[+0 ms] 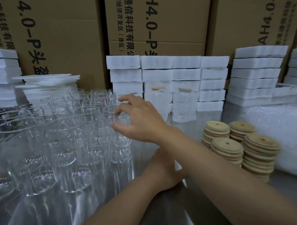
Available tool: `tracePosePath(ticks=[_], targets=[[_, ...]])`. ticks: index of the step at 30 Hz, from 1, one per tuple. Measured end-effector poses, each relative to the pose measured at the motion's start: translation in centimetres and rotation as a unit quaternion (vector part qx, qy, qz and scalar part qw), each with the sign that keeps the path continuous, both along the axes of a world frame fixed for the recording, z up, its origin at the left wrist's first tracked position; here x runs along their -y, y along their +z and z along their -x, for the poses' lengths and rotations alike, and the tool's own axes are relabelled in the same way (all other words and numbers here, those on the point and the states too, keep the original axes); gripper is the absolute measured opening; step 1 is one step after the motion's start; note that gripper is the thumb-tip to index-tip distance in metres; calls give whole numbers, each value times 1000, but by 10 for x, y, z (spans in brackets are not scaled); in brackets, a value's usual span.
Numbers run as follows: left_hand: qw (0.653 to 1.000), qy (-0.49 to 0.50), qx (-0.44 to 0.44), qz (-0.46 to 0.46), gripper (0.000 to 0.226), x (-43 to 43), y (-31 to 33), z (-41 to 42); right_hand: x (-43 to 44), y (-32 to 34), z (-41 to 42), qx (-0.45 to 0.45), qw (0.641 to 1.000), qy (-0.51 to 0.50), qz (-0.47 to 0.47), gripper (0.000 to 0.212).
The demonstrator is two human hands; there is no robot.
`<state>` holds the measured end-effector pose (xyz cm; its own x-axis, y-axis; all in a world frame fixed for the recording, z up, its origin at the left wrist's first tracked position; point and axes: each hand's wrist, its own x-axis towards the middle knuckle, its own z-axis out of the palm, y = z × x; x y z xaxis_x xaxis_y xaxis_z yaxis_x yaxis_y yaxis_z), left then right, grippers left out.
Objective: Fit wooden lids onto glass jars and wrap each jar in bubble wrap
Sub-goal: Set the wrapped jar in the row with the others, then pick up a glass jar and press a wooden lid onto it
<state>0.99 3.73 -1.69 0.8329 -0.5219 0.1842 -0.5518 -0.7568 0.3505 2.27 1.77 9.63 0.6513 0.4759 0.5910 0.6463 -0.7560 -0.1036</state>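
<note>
Printed cardboard cartons (61, 30) stand behind stacked white foam blocks (211, 73).

**Occluded and truncated regions**

The left hand (162, 169) lies beneath the right forearm (217, 169), which hides its fingers (their posture cannot be read). Whether the right hand (141, 118) touches the glass jar (118, 133) under it is unclear. The cardboard boxes (66, 30) are cut by the upper edge, the bubble wrap (284, 130) by the right edge, and the foam stack (1, 78) by the left. The forearm covers the bases of the nearer lid stacks (260, 150).
</note>
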Motion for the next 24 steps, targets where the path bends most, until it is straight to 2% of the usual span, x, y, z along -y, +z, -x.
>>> tracePosePath(ticks=[3, 6, 8, 10, 12, 15, 17, 20, 22, 24], targets=[[994, -36, 7, 102, 58, -2, 0, 0, 10, 0, 9, -112, 989, 66, -69, 18], [996, -3, 3, 92, 69, -2, 0, 2, 23, 2, 23, -127, 982, 80, -118, 15], [996, 21, -11, 86, 67, -2, 1, 4, 36, 5, 34, -119, 973, 71, -185, 13], [995, 35, -27, 94, 65, -1, 4, 5, 49, 7, 44, -87, 960, 51, -262, 14], [987, 35, -58, 148, 63, 0, 6, 4, 60, 4, 51, -32, 945, 31, -324, 15], [944, 69, -116, 301, 67, -2, 9, -4, 66, -15, 54, 92, 926, -4, -367, 15], [909, 105, -142, 377, 88, -8, 13, -9, 67, -29, 52, 145, 916, -11, -374, 16], [861, 109, -173, 465, 111, -16, 15, -13, 68, -45, 47, 150, 917, 7, -370, 12], [855, 88, -161, 485, 104, -19, 12, -17, 69, -53, 45, 147, 918, 23, -367, 12], [870, 71, -112, 476, 88, -17, 10, -19, 68, -58, 44, 145, 922, 38, -356, 13]])
